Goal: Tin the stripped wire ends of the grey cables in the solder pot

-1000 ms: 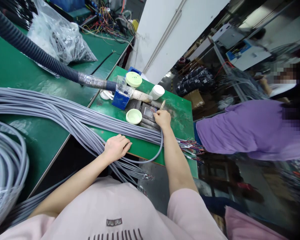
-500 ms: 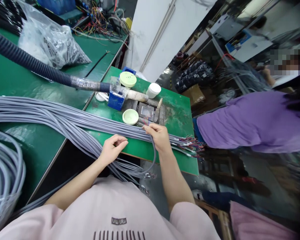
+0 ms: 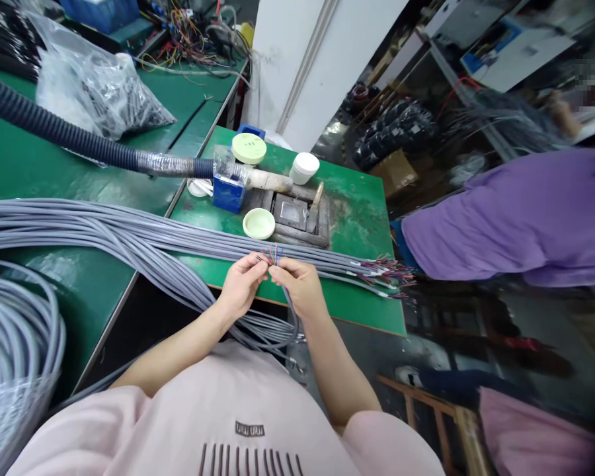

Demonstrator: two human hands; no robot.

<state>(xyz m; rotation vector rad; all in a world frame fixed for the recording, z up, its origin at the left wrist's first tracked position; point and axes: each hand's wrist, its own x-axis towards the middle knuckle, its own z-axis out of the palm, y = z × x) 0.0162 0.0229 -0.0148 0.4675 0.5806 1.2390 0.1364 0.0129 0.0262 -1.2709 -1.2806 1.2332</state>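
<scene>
A large green worktop (image 3: 10, 165) fills the left side, and a smaller green worktop (image 3: 361, 211) adjoins it in front of the person, with a white column (image 3: 347, 53) behind. To the right is another person in a purple top (image 3: 506, 211). A long bundle of grey cables (image 3: 129, 228) runs across both worktops, its far ends bared into coloured strands near the smaller one's right edge. A coil of grey cable (image 3: 24, 324), partly wrapped in clear film, lies at lower left. A dark corrugated hose (image 3: 89, 142) crosses above the bundle, near a clear plastic bag (image 3: 99, 92).

The right hand (image 3: 300, 287) and left hand (image 3: 242, 284) meet over the near edge of the smaller worktop, just in front of a square metal pot (image 3: 293, 211). Around the pot stand a blue box (image 3: 228, 192), a lidded pale green tub (image 3: 248, 149), a white tub (image 3: 305, 168) and an open pale green dish (image 3: 258, 223); a scraper (image 3: 315, 205) leans at its right side.

The right grip is closed around the end of one grey cable (image 3: 291, 301), which loops down below it. The left grip is pinched on the thin coloured wires (image 3: 274, 254) fanning from that end, between both sets of fingertips.
</scene>
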